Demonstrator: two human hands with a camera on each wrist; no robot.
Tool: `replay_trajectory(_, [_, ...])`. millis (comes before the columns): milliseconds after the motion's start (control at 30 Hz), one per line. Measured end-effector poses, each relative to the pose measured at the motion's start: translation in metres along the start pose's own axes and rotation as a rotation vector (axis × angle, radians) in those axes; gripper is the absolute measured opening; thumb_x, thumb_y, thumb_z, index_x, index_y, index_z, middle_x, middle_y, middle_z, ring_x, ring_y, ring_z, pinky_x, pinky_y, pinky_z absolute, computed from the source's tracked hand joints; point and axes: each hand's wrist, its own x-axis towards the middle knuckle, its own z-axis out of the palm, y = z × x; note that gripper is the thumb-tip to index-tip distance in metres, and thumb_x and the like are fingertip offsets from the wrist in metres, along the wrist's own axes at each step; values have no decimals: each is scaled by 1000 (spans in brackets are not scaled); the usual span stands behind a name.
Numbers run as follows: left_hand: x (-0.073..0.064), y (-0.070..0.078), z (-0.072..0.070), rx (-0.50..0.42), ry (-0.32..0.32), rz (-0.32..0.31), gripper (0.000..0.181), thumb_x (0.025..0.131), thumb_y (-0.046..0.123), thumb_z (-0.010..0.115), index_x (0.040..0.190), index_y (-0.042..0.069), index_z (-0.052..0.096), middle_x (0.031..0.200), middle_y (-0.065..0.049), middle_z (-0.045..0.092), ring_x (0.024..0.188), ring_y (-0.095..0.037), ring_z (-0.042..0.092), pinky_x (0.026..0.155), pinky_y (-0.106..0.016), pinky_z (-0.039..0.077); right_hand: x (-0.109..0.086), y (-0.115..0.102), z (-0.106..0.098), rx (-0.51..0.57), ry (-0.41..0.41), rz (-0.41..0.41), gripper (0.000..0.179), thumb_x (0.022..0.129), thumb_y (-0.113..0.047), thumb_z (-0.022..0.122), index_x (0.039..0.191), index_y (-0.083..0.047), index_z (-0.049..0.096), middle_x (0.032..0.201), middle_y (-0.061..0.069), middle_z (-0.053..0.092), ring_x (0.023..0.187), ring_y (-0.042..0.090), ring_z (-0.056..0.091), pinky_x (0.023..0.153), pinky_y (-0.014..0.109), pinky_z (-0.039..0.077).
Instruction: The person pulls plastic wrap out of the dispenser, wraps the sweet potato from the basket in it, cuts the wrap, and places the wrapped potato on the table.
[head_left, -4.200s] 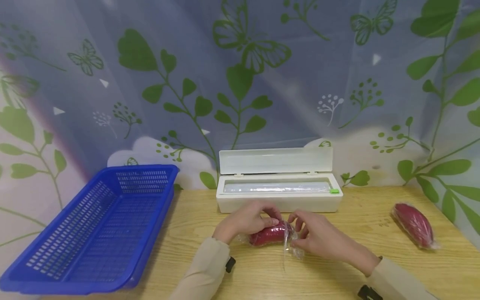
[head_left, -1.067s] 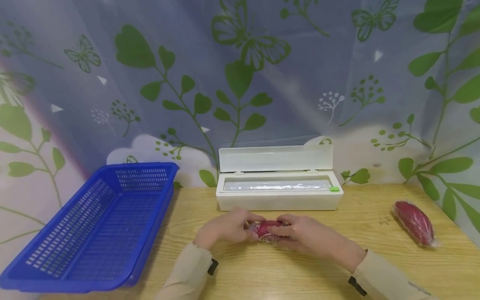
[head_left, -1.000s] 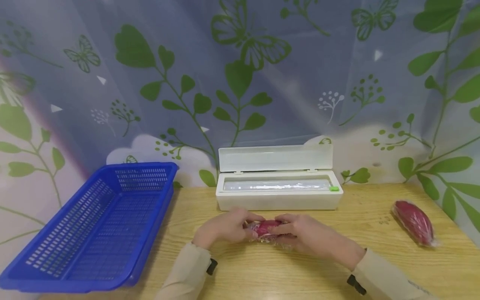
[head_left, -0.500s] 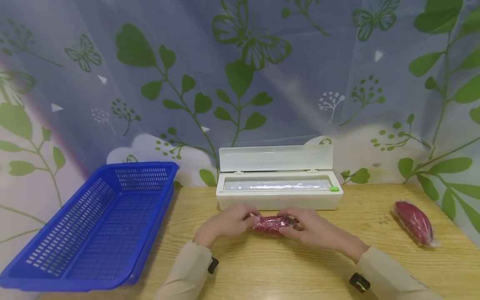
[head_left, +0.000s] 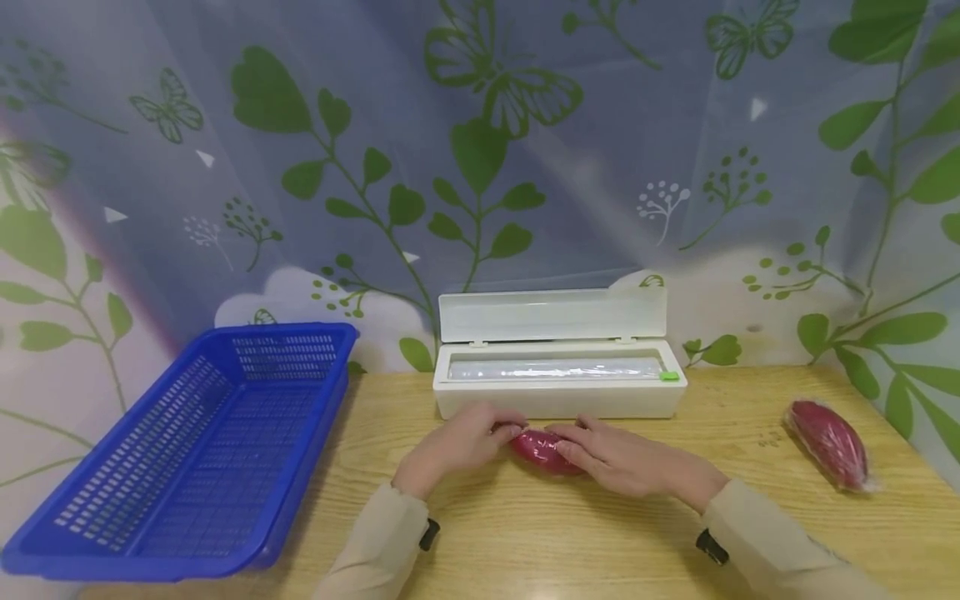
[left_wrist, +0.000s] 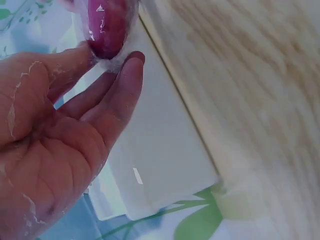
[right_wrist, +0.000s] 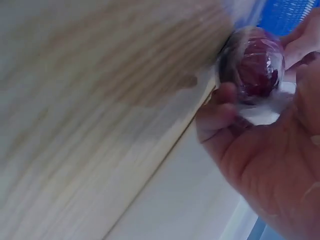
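A smooth, purple-red sweet potato point(head_left: 542, 448) in clear plastic film lies between both hands, just in front of the white box. At its left tip my left hand point(head_left: 459, 446) pinches it between thumb and fingers; the left wrist view shows film bunched at the end of the sweet potato point(left_wrist: 107, 30) there. My right hand point(head_left: 626, 462) holds the other end, its thumb on the near side. In the right wrist view, wrinkled film covers the rounded end of the sweet potato point(right_wrist: 256, 67). The fingers hide part of its right side.
Behind the hands stands a white box point(head_left: 558, 402) with its lid raised, a roll of clear film point(head_left: 555, 369) inside and a green slider point(head_left: 669, 377) at right. Another film-wrapped sweet potato point(head_left: 827, 446) lies far right. A blue basket point(head_left: 135, 568) stands at left.
Earlier, loose film hung off the right end; now it is gathered close around the sweet potato. The sweet potato has turned between the hands, and its upper side now looks smoother.
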Motion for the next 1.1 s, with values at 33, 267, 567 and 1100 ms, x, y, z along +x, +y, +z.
replay_trajectory(33, [0, 2, 0, 21, 4, 21, 26, 102, 8, 58, 122, 8, 74, 110, -5, 77, 88, -12, 65, 85, -28, 56, 1, 1, 0, -5, -8, 26, 57, 111, -45, 35, 156, -11, 39, 125, 10, 52, 107, 18, 57, 96, 48, 54])
replay_trajectory(267, [0, 9, 3, 60, -59, 45, 36, 96, 10, 69, 132, 9, 68, 117, -5, 76, 99, -15, 71, 91, -25, 57, 1, 1, 2, -65, 1, 82, 101, 94, -61, 63, 162, -2, 18, 145, 24, 39, 131, 39, 53, 109, 56, 48])
replay_trajectory(567, [-1, 11, 7, 74, -19, -15, 41, 93, 14, 74, 134, 14, 67, 130, -1, 72, 119, -16, 67, 105, -30, 53, -3, -15, 0, -360, 252, -13, 62, 81, -23, 87, 134, -2, 62, 114, 9, 64, 102, 20, 62, 89, 39, 60])
replay_trajectory(1100, [8, 14, 16, 126, 34, 2, 31, 85, 3, 79, 115, 9, 75, 107, -3, 77, 92, -9, 66, 85, -19, 55, 9, -18, 4, -369, 282, 6, 40, 77, -23, 89, 107, -6, 69, 95, 5, 69, 84, 15, 65, 75, 32, 60])
